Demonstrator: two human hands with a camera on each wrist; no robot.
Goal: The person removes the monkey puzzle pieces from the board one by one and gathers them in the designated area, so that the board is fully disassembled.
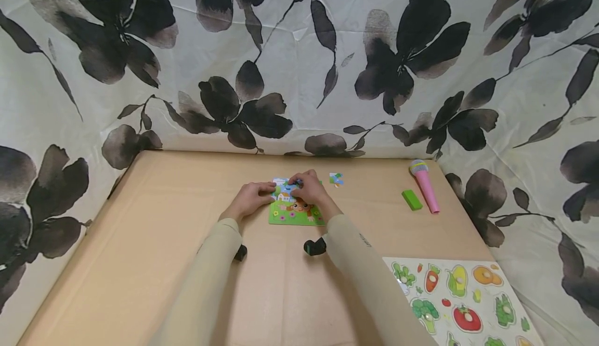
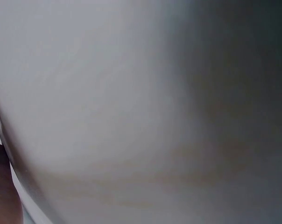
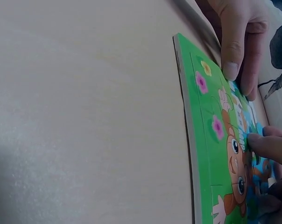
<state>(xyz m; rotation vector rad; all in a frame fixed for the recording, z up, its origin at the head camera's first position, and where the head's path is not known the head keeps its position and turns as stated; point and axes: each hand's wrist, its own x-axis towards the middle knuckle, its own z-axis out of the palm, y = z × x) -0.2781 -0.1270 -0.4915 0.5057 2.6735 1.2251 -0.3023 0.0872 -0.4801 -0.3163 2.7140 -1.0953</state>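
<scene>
A jigsaw puzzle (image 1: 295,218) lies flat on the table, with a green border, flowers and a brown cartoon monkey. My left hand (image 1: 252,199) rests its thumb and fingertips on the puzzle's left edge, seen also in the right wrist view as a hand (image 3: 241,42) touching the board. Over the upper part of the picture, my right hand (image 1: 311,189) bends its thumb and fingers and pinches a small dark-and-blue puzzle piece (image 1: 298,182), partly hidden by the fingers. Only a sliver of a hand (image 2: 4,196) shows in the left wrist view; a blurred pale surface fills the remainder.
Loose puzzle material (image 1: 336,179) lies right of the puzzle's top corner. Farther right are a green block (image 1: 412,200) and a pink toy microphone (image 1: 426,187). A vegetable picture sheet (image 1: 449,304) covers the near right corner. Floral cloth (image 1: 299,75) hangs behind the table (image 1: 164,242).
</scene>
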